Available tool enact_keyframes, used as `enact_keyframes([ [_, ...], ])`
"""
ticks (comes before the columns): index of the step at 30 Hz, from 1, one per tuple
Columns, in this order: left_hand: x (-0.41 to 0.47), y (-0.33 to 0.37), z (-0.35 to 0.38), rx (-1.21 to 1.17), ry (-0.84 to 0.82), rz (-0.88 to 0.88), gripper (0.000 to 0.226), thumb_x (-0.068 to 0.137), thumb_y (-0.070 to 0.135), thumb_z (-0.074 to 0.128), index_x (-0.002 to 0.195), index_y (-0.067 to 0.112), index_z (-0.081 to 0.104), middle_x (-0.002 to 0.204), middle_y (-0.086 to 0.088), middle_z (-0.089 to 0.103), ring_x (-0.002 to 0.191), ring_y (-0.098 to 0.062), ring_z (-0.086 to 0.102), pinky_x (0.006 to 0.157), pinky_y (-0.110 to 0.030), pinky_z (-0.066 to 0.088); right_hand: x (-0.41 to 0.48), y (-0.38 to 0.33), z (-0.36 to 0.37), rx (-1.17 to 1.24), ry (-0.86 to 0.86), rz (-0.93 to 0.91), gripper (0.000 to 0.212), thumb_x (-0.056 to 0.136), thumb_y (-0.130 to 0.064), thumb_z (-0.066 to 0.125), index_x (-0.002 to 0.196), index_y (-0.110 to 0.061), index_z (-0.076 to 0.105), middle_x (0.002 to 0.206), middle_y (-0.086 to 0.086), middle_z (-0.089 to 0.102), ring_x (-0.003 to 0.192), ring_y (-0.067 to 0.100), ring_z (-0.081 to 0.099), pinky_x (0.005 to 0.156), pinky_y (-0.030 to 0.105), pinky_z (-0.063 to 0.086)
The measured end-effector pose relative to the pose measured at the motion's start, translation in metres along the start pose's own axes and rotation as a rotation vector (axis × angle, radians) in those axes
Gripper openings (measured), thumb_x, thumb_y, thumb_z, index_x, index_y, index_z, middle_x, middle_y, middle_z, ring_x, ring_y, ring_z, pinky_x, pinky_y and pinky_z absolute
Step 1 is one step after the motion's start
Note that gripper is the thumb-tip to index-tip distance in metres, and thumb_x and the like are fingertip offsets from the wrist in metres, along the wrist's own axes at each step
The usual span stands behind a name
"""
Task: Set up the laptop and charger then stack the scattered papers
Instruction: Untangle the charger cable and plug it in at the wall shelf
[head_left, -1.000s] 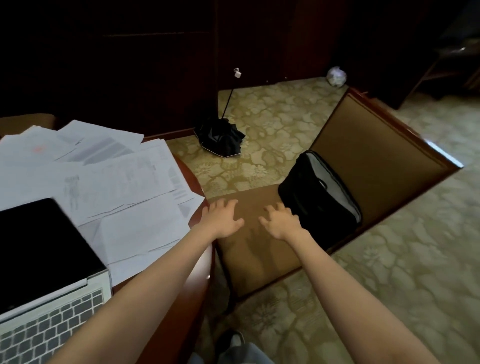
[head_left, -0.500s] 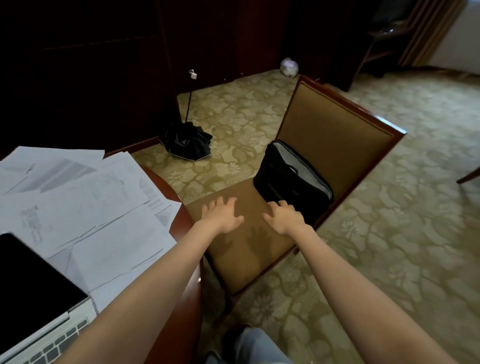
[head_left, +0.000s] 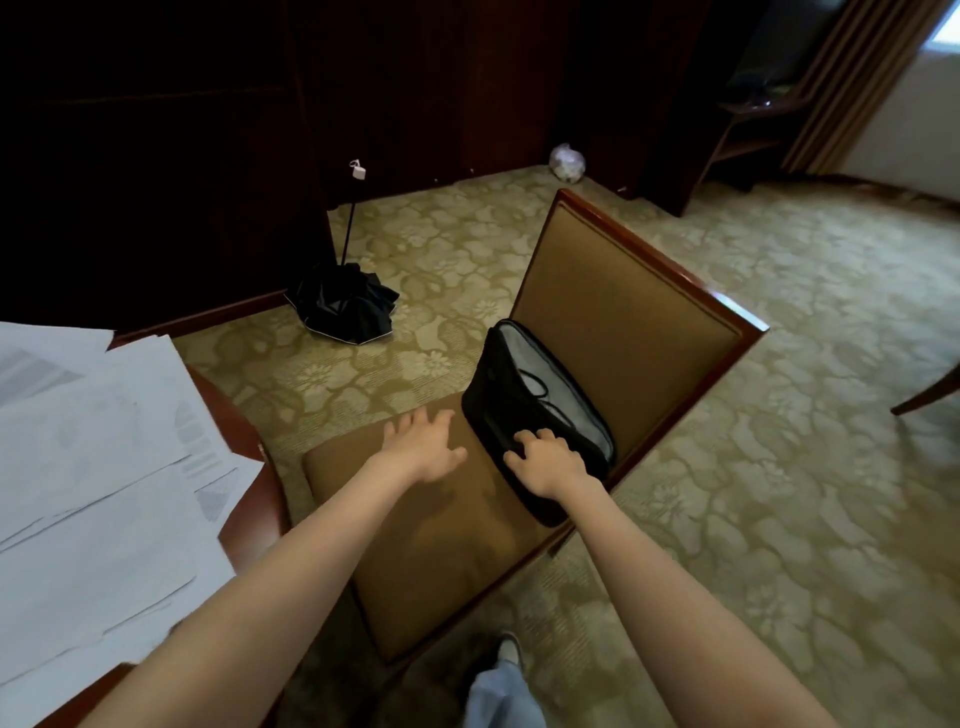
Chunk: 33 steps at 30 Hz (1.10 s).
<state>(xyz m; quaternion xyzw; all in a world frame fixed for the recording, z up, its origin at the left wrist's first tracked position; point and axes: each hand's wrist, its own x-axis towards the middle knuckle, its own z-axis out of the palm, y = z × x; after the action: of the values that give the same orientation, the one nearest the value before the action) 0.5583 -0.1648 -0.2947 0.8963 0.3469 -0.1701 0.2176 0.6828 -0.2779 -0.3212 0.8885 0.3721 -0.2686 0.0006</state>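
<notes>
The fingers (head_left: 527, 435) of the right hand (head_left: 545, 462) are curled over the near rim of the black bag (head_left: 488, 400), with the thumb against its front face. The fingers (head_left: 410, 421) of the left hand (head_left: 423, 447) are straight and spread apart, holding nothing, above the chair (head_left: 623, 312) seat just left of the bag.

Counted from the head camera, the only view: two hands, one bag, one chair and one folded black umbrella (head_left: 345, 306) lying on the carpet (head_left: 727, 519) near the dark wall. There is also one pale round object (head_left: 567, 162) farther back.

The bag stands open on the seat, leaning on the backrest. One black cord (head_left: 537, 382) lies in its grey interior, and its ends are hidden.

The papers (head_left: 104, 467) lie overlapping on the wooden table (head_left: 234, 415) at left. There are several sheets, but the frame edge cuts them off and their print is too blurred to read, so no exact count is possible.

At the right edge a single wooden furniture leg (head_left: 930, 395) pokes in. At the bottom, one shoe (head_left: 509, 649) and part of a trouser leg (head_left: 498, 696) show.
</notes>
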Motion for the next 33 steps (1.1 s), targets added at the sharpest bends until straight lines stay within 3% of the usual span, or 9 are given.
enact_keyframes([
  [6, 0.054, 0.058, 0.002, -0.008, -0.040, 0.016, 0.062, 0.095, 0.041, 0.040, 0.148, 0.024, 0.015, 0.155, -0.015, 0.012, 0.143, -0.033, 0.010, 0.115, -0.047, 0.008, 0.046, 0.066, -0.023, 0.120, -0.044, 0.014, 0.047, 0.100, -0.030, 0.032, 0.145, -0.017, 0.029, 0.147, 0.014, 0.029, 0.129, 0.034, 0.038, 0.102, 0.042, 0.038],
  [9, 0.079, 0.076, 0.009, 0.007, -0.083, 0.011, 0.063, 0.095, 0.041, 0.041, 0.149, 0.025, 0.014, 0.155, -0.015, 0.012, 0.143, -0.033, 0.009, 0.115, -0.047, 0.009, 0.066, 0.090, -0.027, 0.121, -0.058, 0.024, 0.046, 0.100, -0.025, 0.032, 0.145, -0.017, 0.029, 0.147, 0.014, 0.028, 0.132, 0.035, 0.032, 0.104, 0.042, 0.034],
  [17, 0.135, 0.102, 0.034, -0.008, -0.195, 0.001, 0.057, 0.096, 0.039, 0.039, 0.146, 0.038, 0.013, 0.154, -0.015, 0.012, 0.142, -0.035, 0.013, 0.114, -0.048, 0.014, 0.121, 0.115, -0.019, 0.146, -0.108, -0.026, 0.060, 0.094, -0.006, 0.044, 0.148, -0.014, 0.020, 0.149, 0.016, 0.024, 0.133, 0.035, 0.031, 0.106, 0.042, 0.036],
  [21, 0.160, 0.103, 0.044, -0.052, -0.206, -0.040, 0.051, 0.098, 0.034, 0.034, 0.146, 0.042, 0.015, 0.154, -0.016, 0.012, 0.141, -0.035, 0.016, 0.113, -0.049, 0.018, 0.142, 0.114, -0.008, 0.167, -0.145, -0.074, 0.063, 0.095, -0.007, 0.045, 0.149, -0.013, 0.014, 0.151, 0.015, 0.020, 0.137, 0.033, 0.027, 0.109, 0.040, 0.032],
  [26, 0.181, 0.094, 0.042, 0.053, -0.138, -0.067, 0.046, 0.098, 0.032, 0.036, 0.142, 0.042, 0.027, 0.151, -0.015, 0.020, 0.138, -0.036, 0.023, 0.111, -0.048, 0.020, 0.169, 0.114, 0.003, 0.197, -0.144, -0.130, 0.063, 0.091, -0.002, 0.044, 0.148, -0.016, 0.022, 0.149, 0.014, 0.023, 0.136, 0.033, 0.027, 0.108, 0.043, 0.033],
  [33, 0.186, 0.057, 0.038, -0.012, -0.139, -0.121, 0.034, 0.097, 0.030, 0.039, 0.128, 0.041, 0.044, 0.154, -0.009, 0.018, 0.141, -0.031, 0.020, 0.111, -0.049, 0.018, 0.205, 0.116, 0.007, 0.254, -0.105, -0.060, 0.083, 0.089, -0.022, 0.061, 0.150, -0.019, 0.006, 0.155, 0.012, 0.008, 0.141, 0.034, 0.014, 0.111, 0.047, 0.025],
])
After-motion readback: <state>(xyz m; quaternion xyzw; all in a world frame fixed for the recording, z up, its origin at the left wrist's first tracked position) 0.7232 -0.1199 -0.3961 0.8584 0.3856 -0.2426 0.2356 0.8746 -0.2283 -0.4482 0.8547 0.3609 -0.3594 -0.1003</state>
